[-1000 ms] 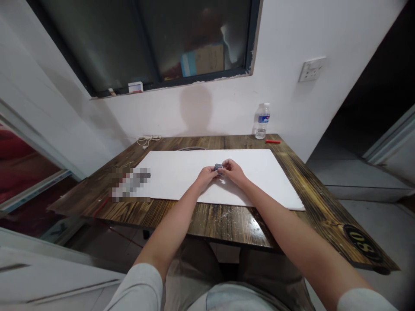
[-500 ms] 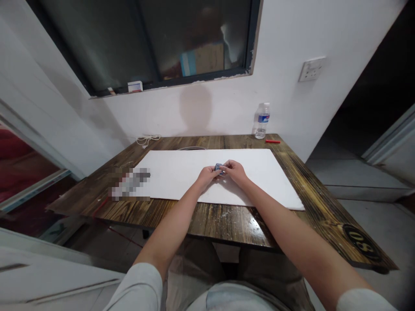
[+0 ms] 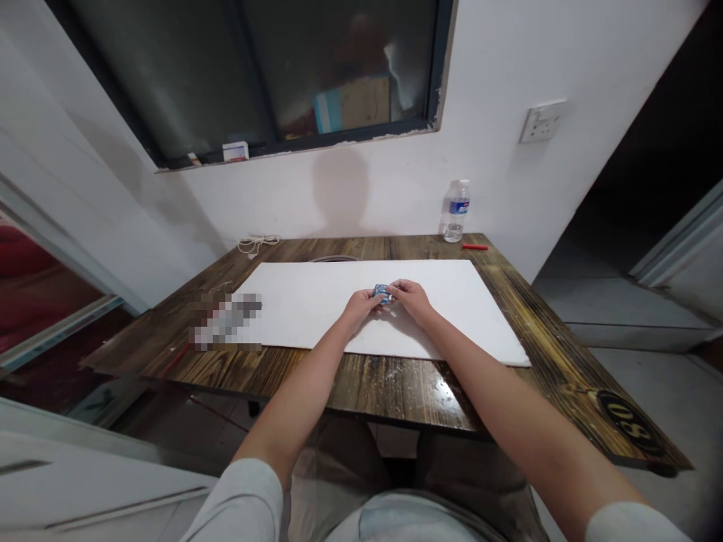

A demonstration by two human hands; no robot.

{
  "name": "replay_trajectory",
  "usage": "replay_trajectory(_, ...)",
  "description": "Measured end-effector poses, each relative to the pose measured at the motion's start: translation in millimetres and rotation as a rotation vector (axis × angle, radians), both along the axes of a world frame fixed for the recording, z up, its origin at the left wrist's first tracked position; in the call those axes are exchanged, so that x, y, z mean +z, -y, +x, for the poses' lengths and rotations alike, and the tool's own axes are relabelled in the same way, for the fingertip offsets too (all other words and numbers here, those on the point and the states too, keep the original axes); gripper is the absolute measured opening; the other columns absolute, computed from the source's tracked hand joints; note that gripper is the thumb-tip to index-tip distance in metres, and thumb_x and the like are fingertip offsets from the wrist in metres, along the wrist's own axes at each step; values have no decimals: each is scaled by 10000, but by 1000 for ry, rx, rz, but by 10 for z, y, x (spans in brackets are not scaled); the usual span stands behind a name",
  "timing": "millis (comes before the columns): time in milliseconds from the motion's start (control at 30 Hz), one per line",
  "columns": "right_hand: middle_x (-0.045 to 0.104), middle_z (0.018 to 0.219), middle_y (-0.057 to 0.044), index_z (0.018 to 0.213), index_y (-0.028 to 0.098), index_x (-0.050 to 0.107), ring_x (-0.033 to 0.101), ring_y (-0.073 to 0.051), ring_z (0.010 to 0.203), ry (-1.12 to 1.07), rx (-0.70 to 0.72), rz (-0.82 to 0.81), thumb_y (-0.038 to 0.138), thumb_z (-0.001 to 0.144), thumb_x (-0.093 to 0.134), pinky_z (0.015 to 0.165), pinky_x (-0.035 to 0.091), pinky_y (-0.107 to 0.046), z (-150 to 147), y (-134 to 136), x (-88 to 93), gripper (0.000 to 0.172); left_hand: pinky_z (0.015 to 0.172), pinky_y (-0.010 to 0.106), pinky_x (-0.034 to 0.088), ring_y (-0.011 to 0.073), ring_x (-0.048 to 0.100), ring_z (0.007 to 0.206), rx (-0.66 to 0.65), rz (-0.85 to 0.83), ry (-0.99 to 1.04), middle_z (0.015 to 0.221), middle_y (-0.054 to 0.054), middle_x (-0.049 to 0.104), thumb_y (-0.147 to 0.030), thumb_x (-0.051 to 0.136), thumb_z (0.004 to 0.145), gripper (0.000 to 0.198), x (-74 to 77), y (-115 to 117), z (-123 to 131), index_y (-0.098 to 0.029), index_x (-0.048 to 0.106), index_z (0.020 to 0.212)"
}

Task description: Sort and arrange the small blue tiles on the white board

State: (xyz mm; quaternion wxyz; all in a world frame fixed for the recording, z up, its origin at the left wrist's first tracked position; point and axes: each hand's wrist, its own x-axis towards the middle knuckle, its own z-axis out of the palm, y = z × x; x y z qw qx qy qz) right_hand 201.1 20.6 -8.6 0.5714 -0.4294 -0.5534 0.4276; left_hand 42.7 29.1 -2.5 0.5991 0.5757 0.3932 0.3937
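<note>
Nearest are the person's short pale sleeves (image 3: 242,489) and bare forearms, reaching over the near edge of a brown wooden table (image 3: 389,384); a round dark plate (image 3: 631,423) with yellow figures sits at its near right corner. Across the middle of the table lies a white board (image 3: 305,301). Over the board, right of its middle, the left hand (image 3: 360,307) and right hand (image 3: 413,299) meet at a small blue object (image 3: 380,293). The left hand grasps it from the left, the thumb on its near side; the right hand's fingers pinch it from the right. The object is too small to make out further. A blurred patch covers the board's left end. Beyond the board, a pale cord (image 3: 258,243) lies coiled at the far left, while a clear bottle (image 3: 457,214) with a blue label stands upright at the far right, just beside a red stick (image 3: 475,247). On the white wall (image 3: 407,181) behind are a socket (image 3: 543,122) and a dark-framed window (image 3: 242,83), with a small box (image 3: 236,151) on its ledge.
</note>
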Motion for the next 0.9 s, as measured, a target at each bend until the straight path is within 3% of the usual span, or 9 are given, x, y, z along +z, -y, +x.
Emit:
replay_trajectory(267, 596, 580, 5, 704, 188, 645, 529, -144, 575, -3, -7, -9, 566, 648, 665, 611, 431, -286, 13, -22, -15, 383, 494, 184, 420, 119, 650, 608, 25, -69, 74, 821, 120, 723, -371, 729, 756, 323, 45, 27, -10, -92, 667, 905)
replay_trajectory(567, 605, 585, -4, 641, 203, 593, 530, -147, 561, 126, -135, 14, 542, 707, 599, 604, 420, -285, 41, -39, -32, 345, 477, 193, 446, 130, 656, 595, 89, -108, 89, 825, 115, 721, -352, 708, 771, 281, 81, 35, -8, -95, 645, 866)
replay_trajectory(900, 583, 575, 7, 615, 215, 602, 491, -152, 572, 324, -139, -17, 509, 696, 623, 569, 352, -280, 21, -103, -113, 306, 437, 184, 383, 154, 676, 642, 351, -19, 15, 830, 99, 722, -377, 659, 777, 272, 7, -64, -46, -128, 642, 884)
